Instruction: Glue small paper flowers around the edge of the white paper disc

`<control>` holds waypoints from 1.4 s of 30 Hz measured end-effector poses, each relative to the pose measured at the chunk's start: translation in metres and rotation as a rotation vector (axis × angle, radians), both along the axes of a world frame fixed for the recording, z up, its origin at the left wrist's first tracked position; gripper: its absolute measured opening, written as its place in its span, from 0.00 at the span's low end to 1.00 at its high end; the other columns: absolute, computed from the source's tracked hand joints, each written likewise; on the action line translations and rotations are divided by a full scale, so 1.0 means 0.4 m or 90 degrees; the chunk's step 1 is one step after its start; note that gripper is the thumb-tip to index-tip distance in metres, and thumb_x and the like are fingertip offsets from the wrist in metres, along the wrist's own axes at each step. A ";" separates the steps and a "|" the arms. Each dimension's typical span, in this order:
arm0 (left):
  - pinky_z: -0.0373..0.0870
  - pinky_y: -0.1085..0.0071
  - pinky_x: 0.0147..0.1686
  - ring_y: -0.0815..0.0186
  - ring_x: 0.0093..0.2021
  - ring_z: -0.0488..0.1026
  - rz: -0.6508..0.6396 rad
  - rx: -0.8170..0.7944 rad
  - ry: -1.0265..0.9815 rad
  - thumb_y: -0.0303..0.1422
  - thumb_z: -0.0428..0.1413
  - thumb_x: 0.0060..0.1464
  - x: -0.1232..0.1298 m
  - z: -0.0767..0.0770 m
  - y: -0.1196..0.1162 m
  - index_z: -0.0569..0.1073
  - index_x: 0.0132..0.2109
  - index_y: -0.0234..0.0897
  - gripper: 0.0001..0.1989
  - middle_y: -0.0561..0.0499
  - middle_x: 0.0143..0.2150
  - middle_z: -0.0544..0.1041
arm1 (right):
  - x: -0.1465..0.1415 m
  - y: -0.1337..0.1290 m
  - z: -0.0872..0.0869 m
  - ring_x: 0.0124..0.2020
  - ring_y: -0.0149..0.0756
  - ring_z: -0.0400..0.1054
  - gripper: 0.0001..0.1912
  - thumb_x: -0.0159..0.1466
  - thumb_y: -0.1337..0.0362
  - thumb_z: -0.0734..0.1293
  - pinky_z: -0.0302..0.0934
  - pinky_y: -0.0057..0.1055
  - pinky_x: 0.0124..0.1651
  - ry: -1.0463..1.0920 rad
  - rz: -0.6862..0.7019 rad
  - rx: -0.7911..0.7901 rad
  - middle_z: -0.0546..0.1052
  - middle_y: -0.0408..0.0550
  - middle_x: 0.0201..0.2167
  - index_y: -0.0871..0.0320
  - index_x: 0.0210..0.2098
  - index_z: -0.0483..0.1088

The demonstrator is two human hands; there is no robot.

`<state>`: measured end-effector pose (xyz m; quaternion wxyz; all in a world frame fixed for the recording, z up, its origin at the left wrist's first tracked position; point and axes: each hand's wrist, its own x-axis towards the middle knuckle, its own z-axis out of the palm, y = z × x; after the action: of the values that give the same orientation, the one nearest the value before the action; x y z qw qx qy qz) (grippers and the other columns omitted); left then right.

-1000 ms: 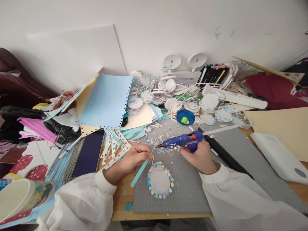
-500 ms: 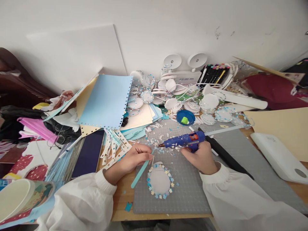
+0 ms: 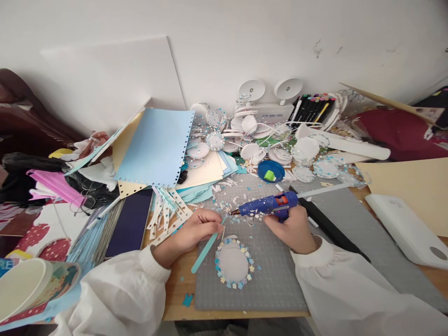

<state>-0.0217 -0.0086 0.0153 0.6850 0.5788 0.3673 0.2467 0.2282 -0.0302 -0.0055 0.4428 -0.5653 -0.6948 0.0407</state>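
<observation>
My left hand (image 3: 201,229) is closed in a pinch around a flat teal stick (image 3: 204,254), which slants down toward the mat's near left. Gripped by its handle in my right hand (image 3: 292,228) is a blue hot glue gun (image 3: 268,205), its nozzle pointing left at the upper end of the stick. Bits of paper cling to the gun's body. Below and between my hands, a white disc (image 3: 233,263) lies on the grey cutting mat (image 3: 276,284), ringed with small blue, white and cream paper shapes. Whether nozzle and stick touch, I cannot tell.
Behind the hands sit a blue lid (image 3: 271,171) with a green piece and a heap of decorated white discs (image 3: 304,149). Punched blue paper (image 3: 156,147) and a dark phone (image 3: 129,223) are at left. A black rod (image 3: 332,228) and a white device (image 3: 406,228) lie right.
Both hands, the stick and the glue gun hold nearly the same positions. The whole view has shifted very slightly.
</observation>
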 end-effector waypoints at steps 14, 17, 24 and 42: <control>0.41 0.72 0.19 0.76 0.16 0.47 0.012 -0.004 -0.008 0.34 0.57 0.47 0.003 0.002 -0.001 0.58 0.17 0.35 0.18 0.59 0.14 0.52 | 0.001 -0.004 0.004 0.15 0.34 0.65 0.04 0.50 0.63 0.66 0.61 0.28 0.22 -0.060 -0.030 0.030 0.70 0.40 0.15 0.56 0.24 0.66; 0.40 0.72 0.19 0.75 0.16 0.47 0.014 -0.016 -0.017 0.34 0.57 0.46 0.002 0.002 -0.001 0.58 0.16 0.36 0.18 0.59 0.14 0.51 | 0.001 -0.003 0.004 0.15 0.33 0.65 0.04 0.50 0.63 0.66 0.61 0.29 0.24 -0.051 -0.056 0.048 0.69 0.39 0.15 0.55 0.25 0.65; 0.49 0.72 0.23 0.74 0.16 0.50 -0.001 -0.033 -0.124 0.33 0.56 0.46 -0.017 -0.001 0.000 0.64 0.16 0.35 0.15 0.59 0.11 0.52 | 0.032 0.032 -0.034 0.28 0.45 0.71 0.17 0.57 0.50 0.66 0.62 0.36 0.31 -0.080 -0.259 -0.013 0.75 0.50 0.25 0.58 0.35 0.70; 0.53 0.72 0.25 0.72 0.19 0.57 0.060 -0.092 -0.181 0.35 0.55 0.46 -0.004 0.016 -0.002 0.55 0.14 0.36 0.21 0.58 0.12 0.49 | 0.054 -0.005 -0.033 0.38 0.51 0.65 0.14 0.55 0.62 0.66 0.61 0.47 0.44 -0.200 -0.213 -0.016 0.69 0.54 0.34 0.59 0.39 0.61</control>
<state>-0.0234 -0.0094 0.0218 0.7577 0.4690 0.3102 0.3312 0.2498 -0.0322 -0.0189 0.3226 -0.6776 -0.6511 -0.1133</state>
